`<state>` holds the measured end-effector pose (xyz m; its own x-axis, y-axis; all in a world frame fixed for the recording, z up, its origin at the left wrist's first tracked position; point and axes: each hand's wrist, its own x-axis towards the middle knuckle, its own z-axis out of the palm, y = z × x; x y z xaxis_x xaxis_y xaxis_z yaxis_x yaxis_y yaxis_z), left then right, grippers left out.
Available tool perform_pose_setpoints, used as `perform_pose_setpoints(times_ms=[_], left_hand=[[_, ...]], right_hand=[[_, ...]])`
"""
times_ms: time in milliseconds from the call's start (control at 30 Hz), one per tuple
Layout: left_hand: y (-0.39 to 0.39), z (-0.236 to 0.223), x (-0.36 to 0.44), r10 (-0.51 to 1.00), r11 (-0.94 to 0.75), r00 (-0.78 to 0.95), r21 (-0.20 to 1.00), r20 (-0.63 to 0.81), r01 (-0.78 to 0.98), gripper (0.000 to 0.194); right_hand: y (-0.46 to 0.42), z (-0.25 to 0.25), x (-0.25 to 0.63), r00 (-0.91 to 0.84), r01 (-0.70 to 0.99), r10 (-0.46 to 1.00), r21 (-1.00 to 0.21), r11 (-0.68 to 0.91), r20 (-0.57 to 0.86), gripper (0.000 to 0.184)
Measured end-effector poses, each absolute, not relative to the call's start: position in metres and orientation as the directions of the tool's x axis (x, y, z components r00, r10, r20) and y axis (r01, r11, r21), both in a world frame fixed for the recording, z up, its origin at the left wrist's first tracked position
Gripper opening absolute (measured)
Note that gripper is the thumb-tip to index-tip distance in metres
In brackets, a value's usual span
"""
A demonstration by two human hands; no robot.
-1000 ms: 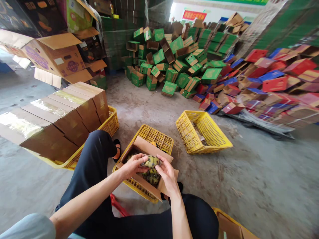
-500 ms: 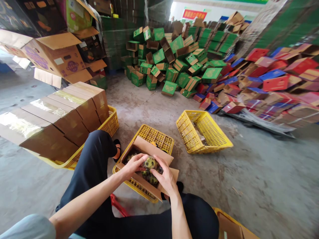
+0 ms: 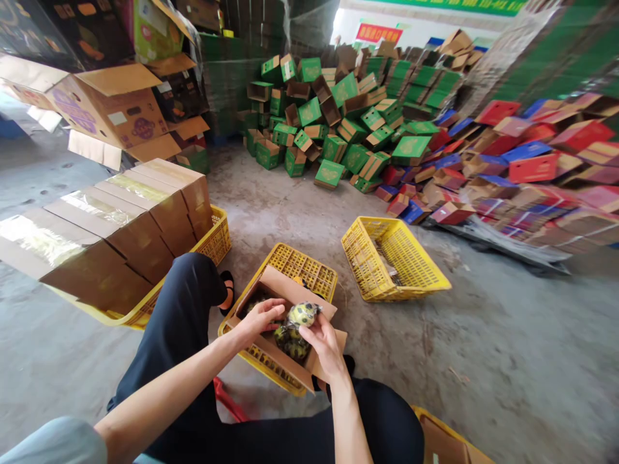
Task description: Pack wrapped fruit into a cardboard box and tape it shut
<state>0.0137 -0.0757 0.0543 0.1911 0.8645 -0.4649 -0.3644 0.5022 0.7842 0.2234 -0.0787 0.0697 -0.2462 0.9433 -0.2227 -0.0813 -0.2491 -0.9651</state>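
My right hand [image 3: 323, 341] grips a round yellow-green item with dark spots, wrapped in clear plastic [image 3: 304, 314]; I cannot tell its exact kind. It is raised over an open cardboard box [image 3: 278, 278]. Several similar wrapped items [image 3: 293, 343] lie inside. To the left of the held item, my left hand [image 3: 264, 319] hovers over the box, fingers stretched and apart, holding nothing visible. The box rests on an upturned yellow plastic crate [image 3: 309, 270] between my legs. Part of the box's inside is hidden by my hands.
On the left, a yellow crate [image 3: 220, 235] carries several taped cardboard boxes [image 3: 111, 212]. Another yellow crate [image 3: 396, 258] stands on the floor at right. Behind are piles of green boxes [image 3: 330, 174] and red-and-blue boxes [image 3: 532, 167]. A red object [image 3: 229, 401] lies near my leg.
The wrapped item has shifted slightly right and turned in my right hand. My left hand has come away from it, leaving a gap.
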Motion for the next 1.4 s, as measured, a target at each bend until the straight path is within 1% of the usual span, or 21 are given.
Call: perform_pose_setpoints(times_ms=[100, 167, 233, 267, 333, 433, 500, 567, 667, 733, 867, 1000, 1167, 1267, 1400], left_hand=[[-0.079, 0.053, 0.015, 0.8, 0.599, 0.298, 0.676, -0.52, -0.429, 0.068], [-0.079, 0.054, 0.016, 0.775, 0.631, 0.383, 0.629, -0.502, -0.454, 0.066], [-0.079, 0.056, 0.016, 0.772, 0.635, 0.416, 0.609, -0.48, -0.475, 0.062], [-0.078, 0.056, 0.016, 0.777, 0.63, 0.411, 0.604, -0.478, -0.489, 0.06], [-0.077, 0.056, 0.016, 0.796, 0.605, 0.374, 0.605, -0.477, -0.517, 0.056], [-0.077, 0.056, 0.015, 0.841, 0.538, 0.299, 0.649, -0.45, -0.538, 0.056], [-0.077, 0.057, 0.014, 0.864, 0.501, 0.261, 0.689, -0.43, -0.524, 0.06], [-0.078, 0.058, 0.015, 0.875, 0.481, 0.235, 0.713, -0.422, -0.51, 0.065], [-0.078, 0.059, 0.016, 0.878, 0.475, 0.22, 0.716, -0.425, -0.511, 0.07], [-0.077, 0.059, 0.017, 0.872, 0.487, 0.235, 0.707, -0.43, -0.513, 0.072], [-0.075, 0.059, 0.015, 0.867, 0.498, 0.293, 0.7, -0.403, -0.511, 0.067], [-0.075, 0.058, 0.013, 0.864, 0.504, 0.31, 0.697, -0.398, -0.51, 0.068], [-0.078, 0.059, 0.012, 0.878, 0.479, 0.289, 0.704, -0.382, -0.524, 0.09], [-0.08, 0.06, 0.013, 0.891, 0.449, 0.313, 0.742, -0.329, -0.499, 0.097], [-0.08, 0.06, 0.017, 0.915, 0.368, 0.329, 0.823, -0.236, -0.433, 0.098]], right_hand=[[-0.079, 0.074, 0.223, -0.277, -0.104, 0.941, -0.968, -0.228, -0.191, 0.049], [-0.079, 0.076, 0.221, -0.311, -0.093, 0.935, -0.974, -0.208, -0.17, 0.047], [-0.08, 0.078, 0.219, -0.314, -0.083, 0.935, -0.977, -0.197, -0.162, 0.048], [-0.08, 0.078, 0.218, -0.306, -0.083, 0.938, -0.977, -0.197, -0.163, 0.051], [-0.081, 0.079, 0.218, -0.285, -0.091, 0.944, -0.976, -0.198, -0.165, 0.064], [-0.08, 0.077, 0.22, -0.273, -0.099, 0.946, -0.974, -0.205, -0.172, 0.086], [-0.079, 0.074, 0.224, -0.275, -0.078, 0.943, -0.973, -0.217, -0.188, 0.089], [-0.077, 0.069, 0.227, -0.277, -0.017, 0.94, -0.977, -0.21, -0.198, 0.085], [-0.075, 0.064, 0.229, -0.268, 0.072, 0.947, -0.984, -0.161, -0.174, 0.074], [-0.074, 0.063, 0.228, -0.266, 0.086, 0.95, -0.986, -0.146, -0.163, 0.067], [-0.073, 0.065, 0.225, -0.264, 0.075, 0.949, -0.985, -0.158, -0.172, 0.057], [-0.073, 0.066, 0.224, -0.235, 0.067, 0.958, -0.986, -0.153, -0.165, 0.054], [-0.073, 0.063, 0.225, -0.14, 0.021, 0.967, -0.977, -0.211, -0.211, 0.055], [-0.073, 0.062, 0.224, -0.114, -0.036, 0.957, -0.962, -0.271, -0.265, 0.058], [-0.073, 0.061, 0.222, -0.125, -0.074, 0.945, -0.946, -0.314, -0.304, 0.059]])
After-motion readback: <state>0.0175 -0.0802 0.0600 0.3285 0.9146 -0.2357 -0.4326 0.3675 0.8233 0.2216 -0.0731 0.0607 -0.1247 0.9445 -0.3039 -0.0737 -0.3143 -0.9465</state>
